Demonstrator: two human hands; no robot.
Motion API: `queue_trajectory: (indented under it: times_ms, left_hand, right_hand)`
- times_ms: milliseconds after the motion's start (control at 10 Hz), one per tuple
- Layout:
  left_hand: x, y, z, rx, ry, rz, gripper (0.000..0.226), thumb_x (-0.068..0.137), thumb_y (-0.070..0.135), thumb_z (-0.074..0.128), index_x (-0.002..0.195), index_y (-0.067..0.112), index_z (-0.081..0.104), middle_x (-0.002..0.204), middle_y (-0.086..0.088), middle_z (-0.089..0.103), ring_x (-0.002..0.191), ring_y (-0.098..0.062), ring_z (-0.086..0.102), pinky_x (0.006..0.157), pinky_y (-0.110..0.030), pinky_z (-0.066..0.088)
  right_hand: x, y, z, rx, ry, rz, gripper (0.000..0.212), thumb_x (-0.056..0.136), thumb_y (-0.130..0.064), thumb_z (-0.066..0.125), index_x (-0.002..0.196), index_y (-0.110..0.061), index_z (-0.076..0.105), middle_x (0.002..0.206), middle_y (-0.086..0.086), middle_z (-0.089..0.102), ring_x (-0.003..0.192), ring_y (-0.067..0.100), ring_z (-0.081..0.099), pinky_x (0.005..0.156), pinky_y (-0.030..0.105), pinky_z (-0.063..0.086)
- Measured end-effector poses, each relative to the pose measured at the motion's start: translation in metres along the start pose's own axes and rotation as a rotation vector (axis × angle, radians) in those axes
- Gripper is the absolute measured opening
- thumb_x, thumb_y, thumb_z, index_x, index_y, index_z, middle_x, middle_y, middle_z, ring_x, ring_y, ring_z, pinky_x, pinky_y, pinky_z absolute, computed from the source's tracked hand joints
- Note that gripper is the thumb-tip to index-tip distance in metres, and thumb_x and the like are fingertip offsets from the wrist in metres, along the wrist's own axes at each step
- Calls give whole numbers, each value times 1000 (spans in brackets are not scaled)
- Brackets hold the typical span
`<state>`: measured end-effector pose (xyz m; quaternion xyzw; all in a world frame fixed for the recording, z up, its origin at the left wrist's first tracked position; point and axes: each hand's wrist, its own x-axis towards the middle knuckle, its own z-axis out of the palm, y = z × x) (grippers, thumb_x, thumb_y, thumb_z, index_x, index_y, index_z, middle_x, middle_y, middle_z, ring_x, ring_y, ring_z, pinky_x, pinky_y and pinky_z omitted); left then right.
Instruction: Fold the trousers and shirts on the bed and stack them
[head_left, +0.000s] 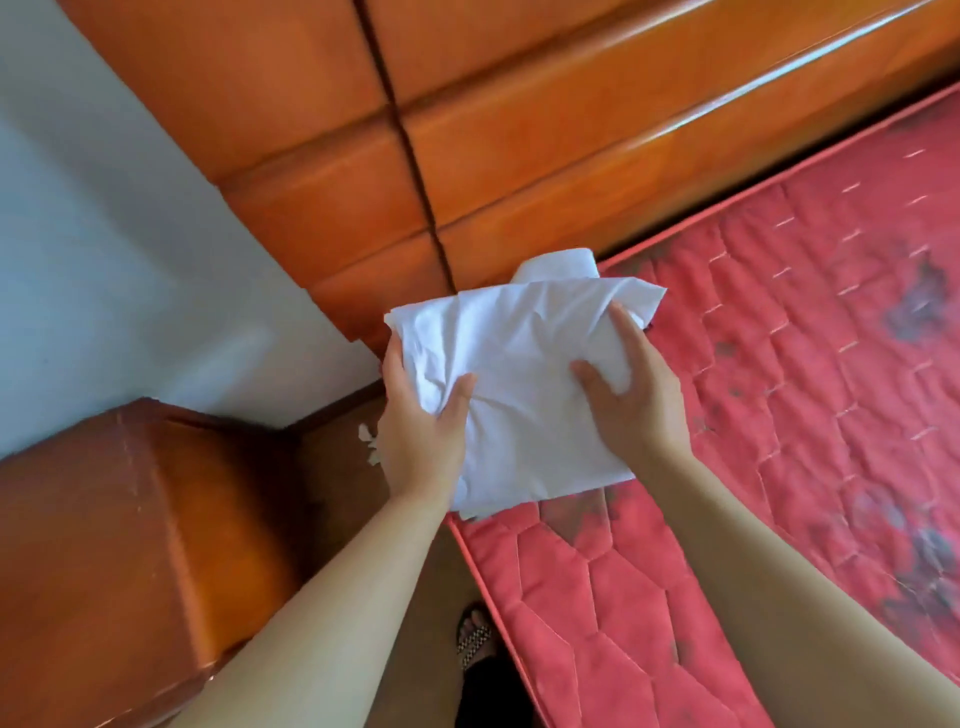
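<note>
A folded white shirt (524, 358) with its collar at the far end hangs in the air over the near corner of the red quilted mattress (810, 395). My left hand (421, 421) grips its left edge, thumb on top and fingers underneath. My right hand (634, 384) holds the right side, thumb and fingers curled over the cloth. No trousers or other shirts show in this view.
An orange wooden headboard (519, 130) runs along the mattress's far side. A wooden bedside cabinet (119, 545) stands at the lower left, beside a pale wall (93, 260). My sandalled foot (472, 639) is on the floor by the mattress edge.
</note>
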<state>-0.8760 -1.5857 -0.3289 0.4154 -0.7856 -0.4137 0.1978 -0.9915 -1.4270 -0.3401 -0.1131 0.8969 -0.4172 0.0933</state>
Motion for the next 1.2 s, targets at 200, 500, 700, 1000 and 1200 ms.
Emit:
queue_trajectory:
  times_ms: [200,500,700,1000,1200]
  left_hand:
    - [25,-80,40,89,-215,-127,88,83,46,62,148,32,4,151,-3,28,131,-22,35,93,-24,32]
    - [42,-93,45,751,-186,526,72,87,51,44,148,27,15,152,-20,18,140,-40,15,104,-62,19]
    - [53,-101,75,716,-435,598,56,91,47,33,145,33,27,155,-5,22,144,-25,16,113,-52,15]
    - [57,-117,87,777,-429,603,59,89,47,32,146,33,25,156,-3,18,144,-24,12,113,-50,9]
    - [48,-89,60,863,-501,510,65,86,67,0,146,43,2,158,2,5,145,-22,2,113,-53,1]
  right_hand:
    - [60,64,59,-226,-231,-33,61,83,-50,58,138,-48,29,111,-1,44,100,25,55,71,29,37]
    - [25,50,77,-442,79,-241,60,88,-49,50,140,-20,39,149,14,29,137,35,21,108,49,22]
    - [40,61,98,-498,-142,-364,54,93,-44,50,141,-24,40,153,6,25,142,31,17,115,46,7]
    - [50,81,103,-528,-154,-375,54,91,-51,38,140,-29,41,152,2,29,140,30,24,113,47,17]
    - [29,57,74,-468,-187,-310,61,91,-52,45,144,-26,32,154,3,24,142,27,19,114,47,20]
